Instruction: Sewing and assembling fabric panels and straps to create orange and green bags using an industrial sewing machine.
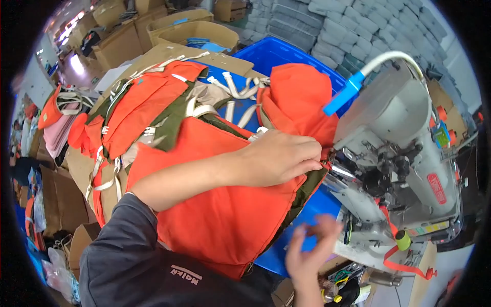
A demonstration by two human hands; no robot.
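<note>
My left hand (pixel 284 157) reaches across from the left, its fingers closed on the edge of an orange fabric bag (pixel 220 220) with a dark green lining. The pinched edge lies close to the working end of a grey industrial sewing machine (pixel 404 117). Slightly blurred, my right hand (pixel 313 248) is raised below the machine, thumb and fingers apart, with nothing visible in it. Beyond my left hand, a bulging orange part (pixel 299 97) of the fabric rests beside white straps (pixel 238 87). What lies under the left fingers is hidden.
More orange bags with straps (pixel 146 105) are heaped at the left on cardboard. A blue plastic crate (pixel 286 48) and open cardboard boxes (pixel 194 30) stand behind. A lamp with a blue head (pixel 345 92) bends over the work. Tools and a bottle (pixel 330 294) sit at lower right.
</note>
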